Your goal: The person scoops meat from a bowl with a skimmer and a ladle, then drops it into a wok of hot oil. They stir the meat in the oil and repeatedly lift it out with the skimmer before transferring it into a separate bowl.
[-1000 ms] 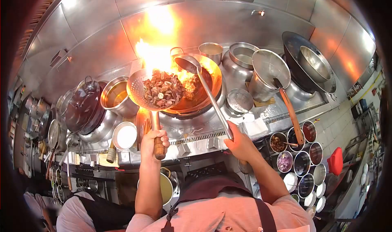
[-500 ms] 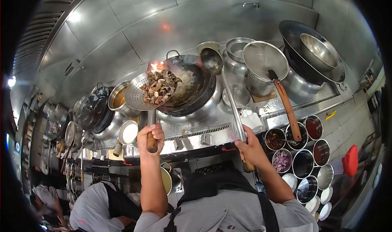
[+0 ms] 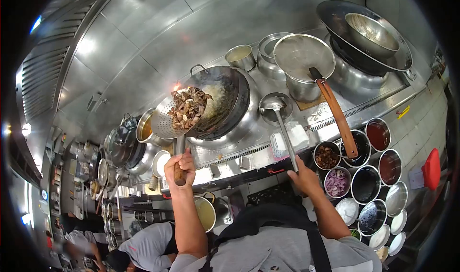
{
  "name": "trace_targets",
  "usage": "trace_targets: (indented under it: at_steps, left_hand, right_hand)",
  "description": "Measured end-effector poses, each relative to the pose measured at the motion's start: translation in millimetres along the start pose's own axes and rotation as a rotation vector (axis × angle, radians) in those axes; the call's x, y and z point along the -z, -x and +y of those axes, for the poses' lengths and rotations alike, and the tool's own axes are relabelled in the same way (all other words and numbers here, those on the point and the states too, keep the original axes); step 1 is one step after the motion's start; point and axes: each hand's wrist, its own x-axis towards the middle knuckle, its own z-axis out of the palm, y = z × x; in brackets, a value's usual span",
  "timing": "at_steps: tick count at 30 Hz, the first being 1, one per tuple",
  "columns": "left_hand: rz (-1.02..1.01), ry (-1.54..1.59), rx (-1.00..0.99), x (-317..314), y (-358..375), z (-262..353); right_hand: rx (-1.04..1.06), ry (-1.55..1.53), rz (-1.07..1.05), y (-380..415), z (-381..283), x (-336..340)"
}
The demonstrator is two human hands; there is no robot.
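Beyond left fingers (wrapped round strainer handle), browned food; right fingers clasp ladle.

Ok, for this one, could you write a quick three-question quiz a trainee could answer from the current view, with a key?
1. Which hand grips the handle of the perforated strainer?
2. True or false: the head of the ladle is inside the wok.
3. What is heaped in the perforated strainer?
A) white noodles
B) browned pieces of food
C) whole eggs

Key:
1. The left hand.
2. False; it is to the right of the wok as seen in the picture.
3. B
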Motion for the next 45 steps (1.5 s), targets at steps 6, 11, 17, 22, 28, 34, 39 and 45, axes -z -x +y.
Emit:
trace_targets:
  at_steps: [6, 11, 17, 22, 28, 34, 39, 45]
  left_hand:
    - [-0.048, -0.04, 0.008, -9, -2, 12]
    - [-0.02, -0.024, 0.004, -26, 1, 16]
    - [-0.01, -0.095, -0.059, -36, 6, 17]
    - [-0.006, -0.085, -0.06, -29, 1, 23]
    - [0.035, -0.074, -0.062, -28, 0, 24]
    - [0.033, -0.02, -0.028, -23, -5, 25]
    - [0.054, -0.015, -0.018, -8, -15, 33]
    - [0.01, -0.022, 0.034, 21, -35, 40]
  right_hand:
    - [0.026, -0.268, -0.045, -54, 110, -108]
    - [0.132, 0.196, -0.263, -58, 94, -147]
    - [-0.301, -0.099, -0.307, -77, 124, -181]
    - [-0.442, -0.193, -0.307, -89, 134, -198]
    - [-0.547, -0.275, -0.297, -100, 145, -204]
    - [-0.122, 0.242, -0.562, -96, 158, -219]
    - [-0.751, -1.131, -0.612, -40, 123, -141]
    - [-0.388, -1.21, -0.281, -5, -13, 3]
